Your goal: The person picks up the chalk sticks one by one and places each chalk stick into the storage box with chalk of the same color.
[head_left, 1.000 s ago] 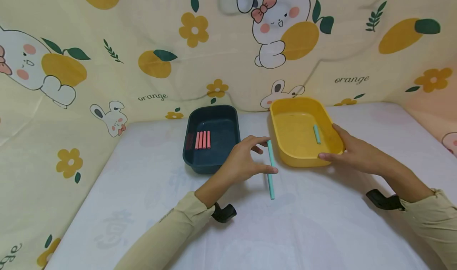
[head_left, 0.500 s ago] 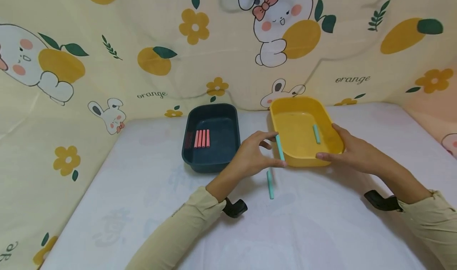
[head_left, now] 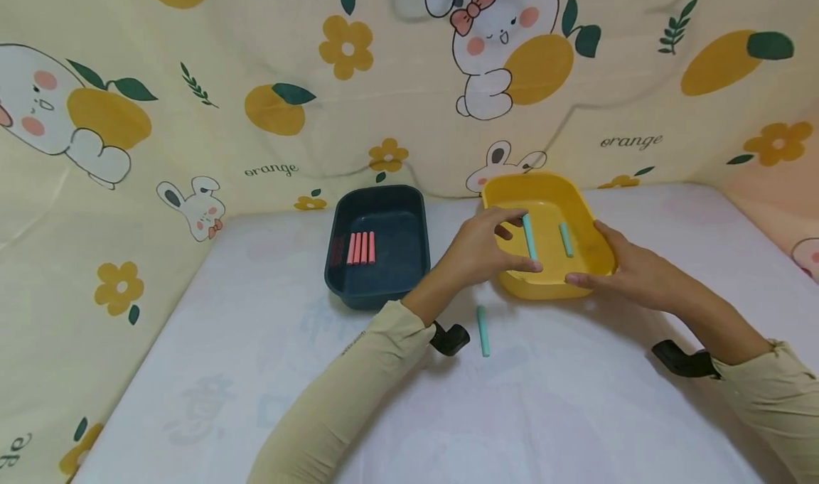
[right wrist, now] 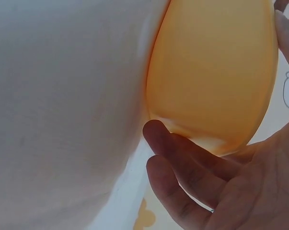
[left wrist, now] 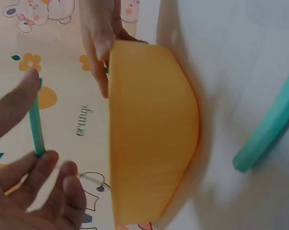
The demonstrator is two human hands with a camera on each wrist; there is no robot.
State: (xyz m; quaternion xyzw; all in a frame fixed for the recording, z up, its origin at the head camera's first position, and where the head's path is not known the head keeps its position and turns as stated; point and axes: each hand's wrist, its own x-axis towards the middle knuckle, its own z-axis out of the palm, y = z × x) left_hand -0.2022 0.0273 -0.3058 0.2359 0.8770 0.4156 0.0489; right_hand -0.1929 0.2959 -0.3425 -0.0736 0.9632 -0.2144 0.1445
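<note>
A teal chalk stick (head_left: pixel 530 237) is pinched by its two ends between thumb and fingers of my left hand (head_left: pixel 481 249), over the yellow tray (head_left: pixel 550 290). In the left wrist view this held stick (left wrist: pixel 36 127) appears beyond the tray's rim, apart from its wall. My right hand (head_left: pixel 640 271) holds the tray at its near right corner, thumb at the rim; in the right wrist view the curled fingers (right wrist: pixel 182 165) lie along its outside. Inside the tray lies one teal stick (head_left: pixel 566 240). Another teal stick (head_left: pixel 483 331) lies on the table in front.
To the left stands a dark blue tray (head_left: pixel 399 274) with several pink chalk sticks (head_left: pixel 362 248) in a row. Both trays are on a white-covered table (head_left: pixel 544 413). A patterned cloth (head_left: pixel 397 79) rises behind the table.
My left hand has picked up a teal stick from the table and moved it rightward and away from me, over the yellow tray. The right hand stays on the tray.
</note>
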